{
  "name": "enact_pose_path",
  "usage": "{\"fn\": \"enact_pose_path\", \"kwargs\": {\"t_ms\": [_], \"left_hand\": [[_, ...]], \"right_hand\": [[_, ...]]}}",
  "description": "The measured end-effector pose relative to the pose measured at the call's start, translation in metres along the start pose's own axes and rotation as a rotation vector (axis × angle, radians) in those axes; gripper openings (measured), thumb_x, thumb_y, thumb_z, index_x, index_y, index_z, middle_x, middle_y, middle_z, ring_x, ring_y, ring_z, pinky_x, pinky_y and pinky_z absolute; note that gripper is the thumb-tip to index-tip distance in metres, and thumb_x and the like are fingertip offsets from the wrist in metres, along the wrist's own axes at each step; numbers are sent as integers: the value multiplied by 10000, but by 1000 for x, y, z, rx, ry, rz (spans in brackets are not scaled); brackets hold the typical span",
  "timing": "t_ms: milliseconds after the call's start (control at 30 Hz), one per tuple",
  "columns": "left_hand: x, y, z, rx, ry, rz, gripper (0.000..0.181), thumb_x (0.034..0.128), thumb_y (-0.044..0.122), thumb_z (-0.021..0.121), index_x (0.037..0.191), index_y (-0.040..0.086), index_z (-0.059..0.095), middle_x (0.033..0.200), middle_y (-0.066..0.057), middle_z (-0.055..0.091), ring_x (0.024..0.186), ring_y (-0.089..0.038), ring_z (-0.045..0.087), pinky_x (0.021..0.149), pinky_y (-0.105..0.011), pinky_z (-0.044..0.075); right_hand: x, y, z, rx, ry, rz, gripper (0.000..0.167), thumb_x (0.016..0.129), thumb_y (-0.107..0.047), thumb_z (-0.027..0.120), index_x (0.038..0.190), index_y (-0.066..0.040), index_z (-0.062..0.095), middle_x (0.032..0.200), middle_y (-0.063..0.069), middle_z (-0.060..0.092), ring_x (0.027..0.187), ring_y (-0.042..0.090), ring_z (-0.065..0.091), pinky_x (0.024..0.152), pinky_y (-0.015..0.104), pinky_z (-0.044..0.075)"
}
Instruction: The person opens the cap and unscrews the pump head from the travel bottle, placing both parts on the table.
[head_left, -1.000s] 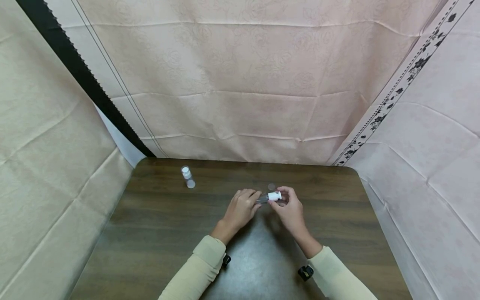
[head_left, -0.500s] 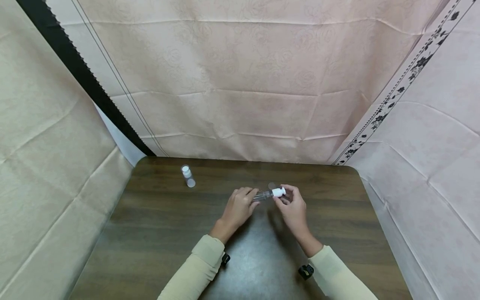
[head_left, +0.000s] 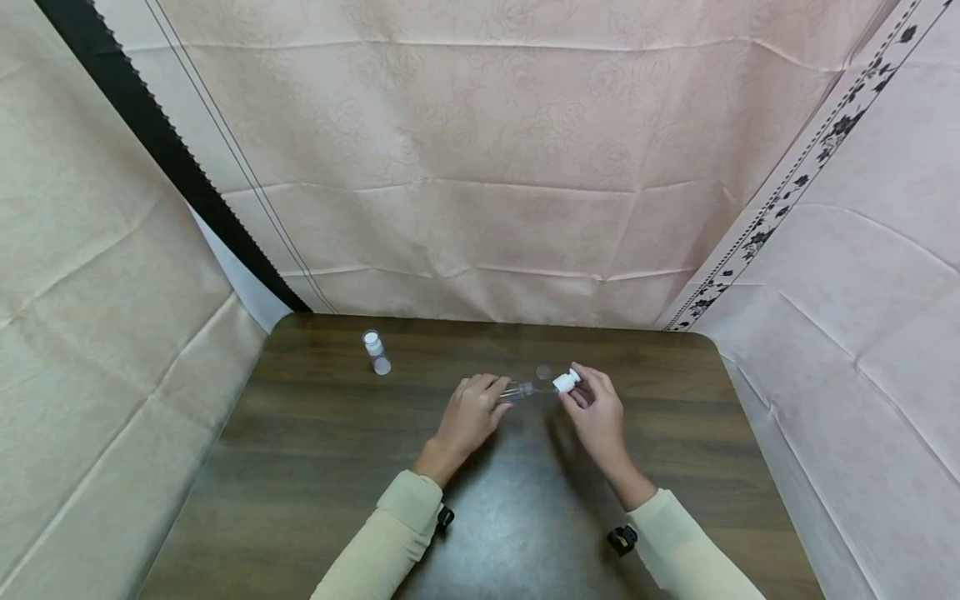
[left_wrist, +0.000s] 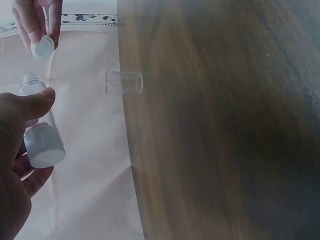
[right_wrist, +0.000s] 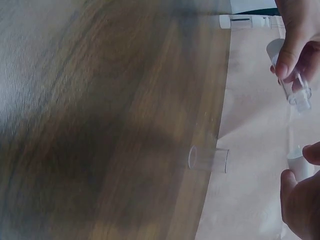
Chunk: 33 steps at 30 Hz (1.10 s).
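Note:
My left hand (head_left: 471,417) grips a small clear bottle (head_left: 517,391) with a pale base (left_wrist: 45,150), thumb across its side. The bottle lies tilted, its bare neck (right_wrist: 302,102) pointing toward my right hand (head_left: 597,417). Between thumb and fingers, my right hand pinches a white bottle top (head_left: 566,382), held just apart from the neck. Fingers hide part of the top. A clear open cylinder, like an overcap (left_wrist: 124,83), stands on the table behind the hands.
A second small bottle (head_left: 377,353) with a white top stands at the back left of the wooden table (head_left: 315,450). Pale cloth (head_left: 480,233) hangs behind the table's far edge and along both sides.
The white top has come off the bottle's neck and moved right with my right hand. My left hand has shifted slightly left with the bottle.

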<state>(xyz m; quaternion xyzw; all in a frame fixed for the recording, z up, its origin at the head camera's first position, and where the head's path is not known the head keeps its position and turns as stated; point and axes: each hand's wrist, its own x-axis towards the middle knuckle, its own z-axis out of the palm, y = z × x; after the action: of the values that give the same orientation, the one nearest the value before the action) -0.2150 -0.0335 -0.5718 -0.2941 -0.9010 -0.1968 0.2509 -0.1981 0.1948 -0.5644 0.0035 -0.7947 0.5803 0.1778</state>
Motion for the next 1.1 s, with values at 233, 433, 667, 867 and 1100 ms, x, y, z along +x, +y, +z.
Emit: {"fn": "enact_pose_path", "kwargs": {"t_ms": [233,433,667,867,1100], "left_hand": [[-3,-5,-1,-9,5,0,382,862,242,857,1189,79,744,1073,-65,749,961,-213,707,820,-365,576],[-3,-6,-3,-1,-6,-7,389,863,246,856,1198,85,740,1085,-66,750,977,-217,706,831,-369,576],[-1,-7,-5,1,-11,-9,395,869,244,850,1207,75,735,1092,-73,747,979,-219,704,836,-373,575],[0,-7,-5,1,-3,-8,392,868,237,851,1206,77,734,1090,-71,746,977,-216,703,837,-371,575],[-1,-8,-6,-16,3,-14,398,863,239,856,1207,76,738,1100,-79,750,990,-226,707,849,-389,580]], "right_hand": [[7,0,-8,-27,-11,9,463,824,151,762,1260,72,628,1203,252,655,1094,409,694,864,112,536],[17,4,-15,-95,-50,-30,438,839,131,753,1252,59,629,1215,253,688,1112,389,708,880,169,556],[33,12,-23,-205,-92,-68,433,844,111,765,1258,66,647,1198,257,693,1092,395,717,876,231,576],[46,20,-30,-265,-160,-56,428,861,98,759,1273,43,657,1242,233,660,1116,380,705,885,230,581],[55,28,-33,-304,-234,-47,419,885,87,743,1291,48,649,1280,249,620,1143,406,690,909,325,591]]}}
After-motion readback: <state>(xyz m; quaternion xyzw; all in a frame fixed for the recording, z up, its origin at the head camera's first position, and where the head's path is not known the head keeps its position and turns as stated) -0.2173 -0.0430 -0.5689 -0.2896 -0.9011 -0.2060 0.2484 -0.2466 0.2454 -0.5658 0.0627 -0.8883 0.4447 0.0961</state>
